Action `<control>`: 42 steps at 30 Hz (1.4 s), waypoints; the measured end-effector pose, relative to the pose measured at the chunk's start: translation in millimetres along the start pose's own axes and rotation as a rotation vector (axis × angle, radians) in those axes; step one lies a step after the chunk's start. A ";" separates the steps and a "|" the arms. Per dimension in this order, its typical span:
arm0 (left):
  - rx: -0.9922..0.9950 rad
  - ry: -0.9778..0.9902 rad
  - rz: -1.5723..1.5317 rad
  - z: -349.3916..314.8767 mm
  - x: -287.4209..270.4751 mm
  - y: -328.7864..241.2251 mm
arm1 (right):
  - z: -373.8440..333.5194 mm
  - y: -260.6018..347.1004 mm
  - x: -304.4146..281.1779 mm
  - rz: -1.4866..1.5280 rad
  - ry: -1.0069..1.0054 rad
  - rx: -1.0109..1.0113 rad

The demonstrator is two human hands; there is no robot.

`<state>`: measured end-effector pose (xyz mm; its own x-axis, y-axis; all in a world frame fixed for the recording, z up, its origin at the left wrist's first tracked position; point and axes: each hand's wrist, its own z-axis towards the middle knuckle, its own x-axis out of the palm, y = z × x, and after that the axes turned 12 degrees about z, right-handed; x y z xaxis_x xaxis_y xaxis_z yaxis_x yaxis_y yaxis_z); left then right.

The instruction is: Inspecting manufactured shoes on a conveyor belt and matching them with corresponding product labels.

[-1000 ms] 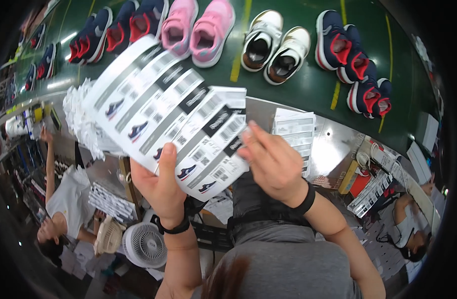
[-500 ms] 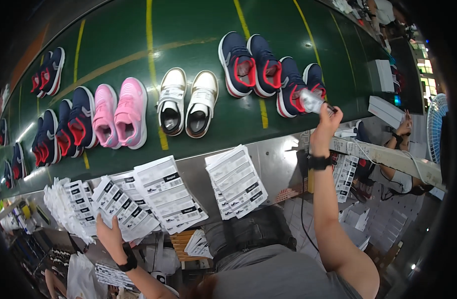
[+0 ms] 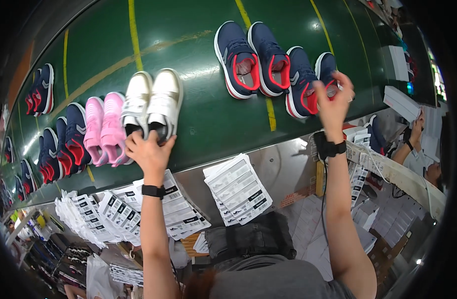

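My left hand [image 3: 150,152] grips the heels of a pair of white strap sneakers [image 3: 164,102], fingers hooked at their openings. The two shoes stand side by side, toes pointing away, next to a pair of pink sneakers [image 3: 111,117]. My right hand [image 3: 335,102] is over the heel end of a navy sneaker with red lining [image 3: 302,74], thumb and fingers apart, and nothing shows in it. It partly hides that shoe's mate [image 3: 326,62]. Another navy pair [image 3: 233,50] stands just left of them, with crumpled clear stuffing visible inside.
Green belt [image 3: 198,114] with yellow lines carries more navy shoes [image 3: 75,129] at left. Printed label sheets [image 3: 238,189] lie in stacks along the metal edge [image 3: 283,169]. At right are a white beam [image 3: 388,169], a shoebox [image 3: 401,102] and another person's hand [image 3: 416,130].
My left hand has left the label sheets and taken the white sneakers, which now stand closer together, beside the pink pair. The shiny crumpled thing no longer shows in my right hand.
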<state>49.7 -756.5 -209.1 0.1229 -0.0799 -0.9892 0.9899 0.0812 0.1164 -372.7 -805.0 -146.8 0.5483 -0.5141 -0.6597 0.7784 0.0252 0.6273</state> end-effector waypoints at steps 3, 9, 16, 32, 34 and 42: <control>0.080 0.081 0.001 13.5 -2.5 12.6 | -6.8 38.5 51.2 0.002 0.560 -0.337; 0.117 0.088 -0.318 10.9 -71.5 -62.1 | -38.9 49.1 75.5 -0.131 0.625 -0.191; 0.361 0.160 -0.730 15.5 -30.2 -110.4 | -136.6 72.4 46.8 0.477 0.544 0.152; 0.748 -0.385 -0.641 48.8 -0.8 -116.7 | -88.1 29.4 58.7 0.073 0.441 -0.483; 0.792 -0.398 -0.673 53.5 -4.4 -121.4 | -75.7 32.6 58.8 0.047 0.441 -0.559; 0.662 0.062 -0.820 61.0 -65.2 -113.8 | -31.2 59.1 41.7 0.451 0.713 -0.208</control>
<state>-66.7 -821.1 -152.5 -0.5866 0.1871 -0.7880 0.6122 -0.5345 -0.5827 -294.3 -798.2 -150.1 0.8245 0.2409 -0.5120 0.4426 0.2889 0.8489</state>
